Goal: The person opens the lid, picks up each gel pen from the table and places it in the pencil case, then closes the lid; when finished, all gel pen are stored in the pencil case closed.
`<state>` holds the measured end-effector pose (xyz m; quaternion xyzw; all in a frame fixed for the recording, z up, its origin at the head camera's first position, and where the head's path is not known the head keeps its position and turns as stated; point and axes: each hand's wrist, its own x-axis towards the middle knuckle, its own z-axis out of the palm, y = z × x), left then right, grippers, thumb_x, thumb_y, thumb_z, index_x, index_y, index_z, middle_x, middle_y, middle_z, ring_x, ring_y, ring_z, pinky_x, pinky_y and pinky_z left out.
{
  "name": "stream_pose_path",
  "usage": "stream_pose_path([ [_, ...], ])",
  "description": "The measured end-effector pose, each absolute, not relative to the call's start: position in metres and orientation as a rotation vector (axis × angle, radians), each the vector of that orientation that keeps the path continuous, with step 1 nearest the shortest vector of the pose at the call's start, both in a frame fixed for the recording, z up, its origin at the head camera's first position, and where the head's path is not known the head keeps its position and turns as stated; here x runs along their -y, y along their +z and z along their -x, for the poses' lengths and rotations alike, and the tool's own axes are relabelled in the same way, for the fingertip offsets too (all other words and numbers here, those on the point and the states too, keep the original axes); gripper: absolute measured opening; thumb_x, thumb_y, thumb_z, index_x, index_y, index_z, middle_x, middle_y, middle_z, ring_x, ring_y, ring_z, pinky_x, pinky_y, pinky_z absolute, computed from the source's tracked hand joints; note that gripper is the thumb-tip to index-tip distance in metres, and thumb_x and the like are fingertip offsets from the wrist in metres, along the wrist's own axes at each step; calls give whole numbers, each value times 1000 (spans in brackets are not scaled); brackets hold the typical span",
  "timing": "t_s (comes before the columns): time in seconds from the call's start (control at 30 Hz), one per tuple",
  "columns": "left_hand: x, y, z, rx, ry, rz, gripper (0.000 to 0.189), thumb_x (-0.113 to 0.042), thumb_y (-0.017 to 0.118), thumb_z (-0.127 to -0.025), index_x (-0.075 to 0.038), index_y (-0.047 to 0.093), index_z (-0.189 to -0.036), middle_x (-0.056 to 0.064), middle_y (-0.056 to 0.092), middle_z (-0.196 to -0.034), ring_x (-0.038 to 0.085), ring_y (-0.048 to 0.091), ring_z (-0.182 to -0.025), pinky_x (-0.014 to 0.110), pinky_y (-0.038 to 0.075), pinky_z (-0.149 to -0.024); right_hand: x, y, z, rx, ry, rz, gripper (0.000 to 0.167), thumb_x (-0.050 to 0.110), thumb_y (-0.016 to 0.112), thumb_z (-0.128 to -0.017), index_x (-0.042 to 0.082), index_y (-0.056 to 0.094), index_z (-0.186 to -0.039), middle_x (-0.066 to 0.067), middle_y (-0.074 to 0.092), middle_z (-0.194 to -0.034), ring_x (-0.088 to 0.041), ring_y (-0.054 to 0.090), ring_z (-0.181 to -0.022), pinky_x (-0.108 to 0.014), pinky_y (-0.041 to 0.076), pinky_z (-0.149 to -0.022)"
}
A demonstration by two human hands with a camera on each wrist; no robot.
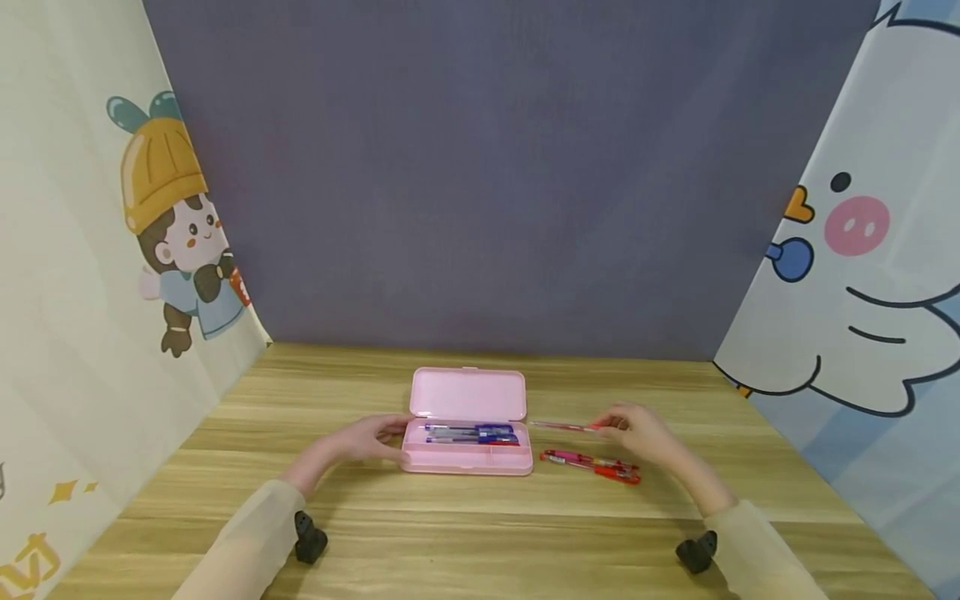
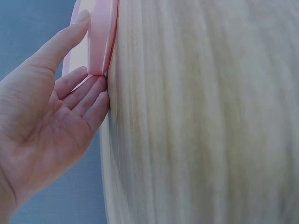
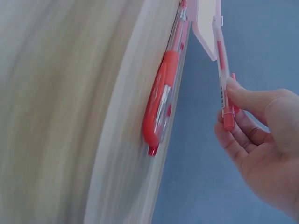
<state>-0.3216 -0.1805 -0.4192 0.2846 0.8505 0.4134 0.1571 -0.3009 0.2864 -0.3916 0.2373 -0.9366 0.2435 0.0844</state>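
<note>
Over on the surface [image 1: 420, 533], the person's left hand [image 1: 367, 437] rests with relaxed, extended fingers against the left end of the open pink case [image 1: 467, 469], where several pens [image 1: 491, 431] lie in the rear compartment. The right hand [image 1: 637, 429] pinches a clear-barrelled red pen [image 3: 222, 65] in the air just right of the case, while other red pens [image 1: 617, 474] lie together nearer the person.

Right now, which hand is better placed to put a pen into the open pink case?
Probably the right hand: it pinches a red pen pointing towards the pink case. The left hand holds no pen and rests at the case's left end, so it seems better suited to steadying it.
</note>
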Motion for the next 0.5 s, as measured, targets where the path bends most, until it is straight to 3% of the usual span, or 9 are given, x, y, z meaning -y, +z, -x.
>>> stream_pose_path([
  [0.5, 180, -417, 321, -2433, 1178, -808, 76, -23, 74, -81, 0, 36, -142, 26, 39, -143, 41, 38, -131, 51, 32, -112, -253, -393, 312, 2694, 721, -786, 10, 18, 68, -86, 16, 73, -94, 8, 64, -83, -5, 55, -73, -20, 51, -62],
])
